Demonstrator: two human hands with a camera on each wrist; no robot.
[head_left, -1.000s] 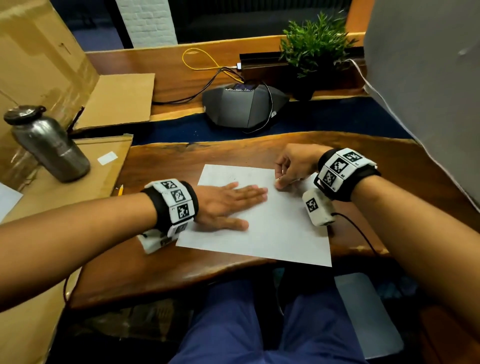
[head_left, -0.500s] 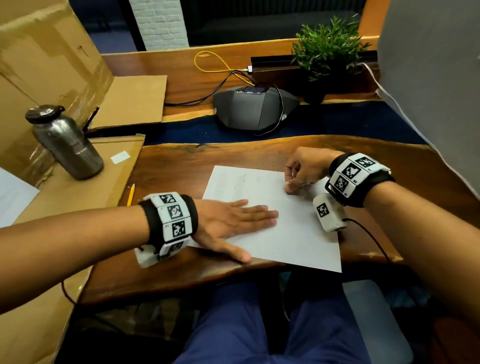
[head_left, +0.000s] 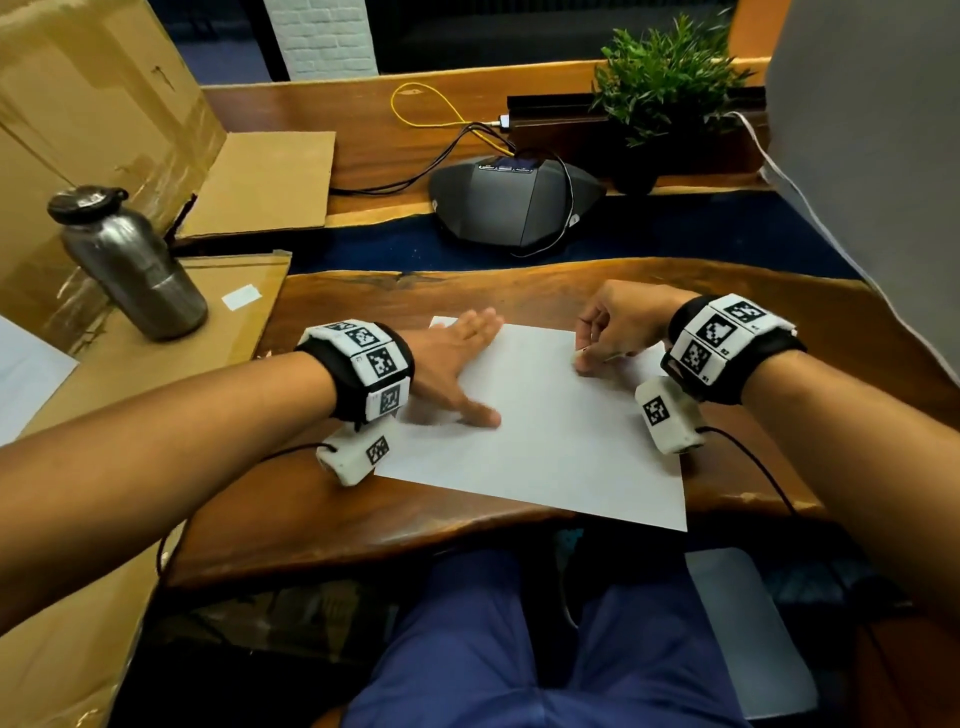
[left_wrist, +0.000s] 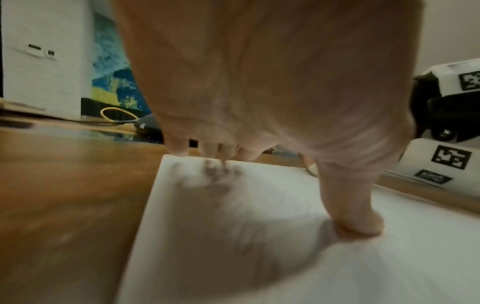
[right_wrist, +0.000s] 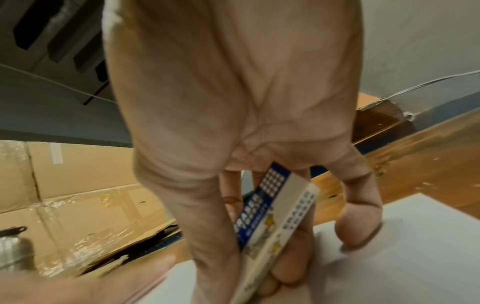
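A white sheet of paper (head_left: 550, 431) lies on the wooden desk (head_left: 332, 519), with faint grey smudges (left_wrist: 215, 174) near its far left corner. My left hand (head_left: 457, 358) lies flat on the sheet's left side, fingers straight and reaching the far corner, thumb spread toward me. In the left wrist view the left hand (left_wrist: 259, 102) presses the paper (left_wrist: 259, 246) with fingertips and thumb. My right hand (head_left: 608, 332) rests at the far right part of the sheet. It pinches an eraser (right_wrist: 270, 230) in a blue and white sleeve between thumb and fingers, its lower end against the paper (right_wrist: 389, 267).
A steel bottle (head_left: 130, 265) stands on cardboard (head_left: 171, 364) to the left. A grey conference phone (head_left: 514, 202) with cables sits behind the desk, a potted plant (head_left: 660, 83) at the back right. A grey panel (head_left: 872, 171) walls the right side.
My left hand has slid from the sheet's middle toward its far left corner. The right hand stays at the far right part of the paper with the eraser. The head view has shifted.
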